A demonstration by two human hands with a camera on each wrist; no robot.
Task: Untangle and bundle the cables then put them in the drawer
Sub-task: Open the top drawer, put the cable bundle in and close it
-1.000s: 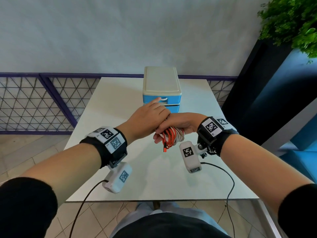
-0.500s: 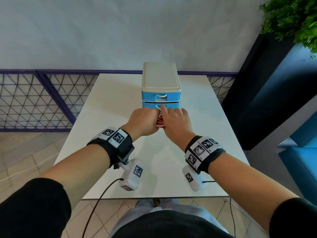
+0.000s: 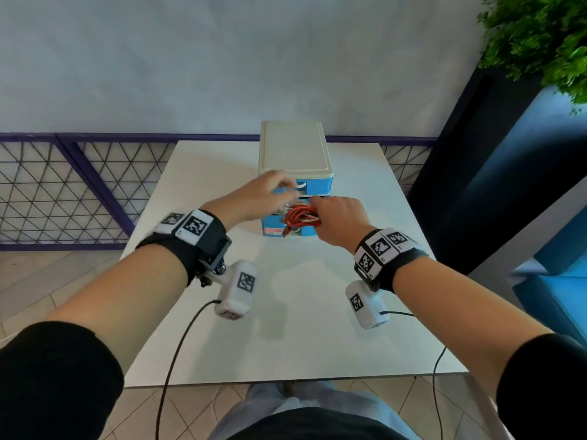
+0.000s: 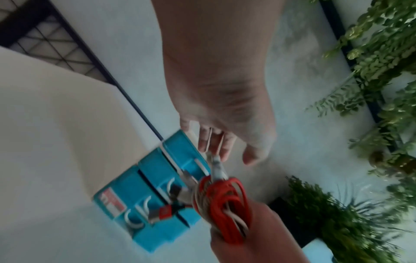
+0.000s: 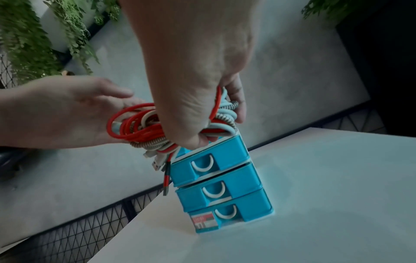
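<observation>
Right hand [image 3: 340, 222] clenched round the cable bundle [image 3: 300, 217], red and white loops coiled together, held just in front of the drawer unit [image 3: 293, 173]. Same grip from the right wrist view: fingers [image 5: 236, 99] wrapped over the bundle [image 5: 139, 124], plug ends [image 5: 157, 163] dangling beside the blue drawer fronts. Left hand [image 3: 260, 198] sits left of the bundle at the upper drawer level, fingers blurred; in the left wrist view the left hand [image 4: 225, 106] is released, fingers fairly straight, tips near the top of the bundle [image 4: 223, 201], contact can't be told. Drawer unit: cream top, blue drawers with white curved handles [image 5: 206, 165], standing on the white table [image 3: 286, 328] toward its far edge. Whether any drawer is pulled out is unclear. Red-labelled sticker [image 5: 203, 220] on the bottom drawer front. Green plant [image 3: 540, 42] upper right, purple lattice railing [image 3: 63, 192] behind the table.
</observation>
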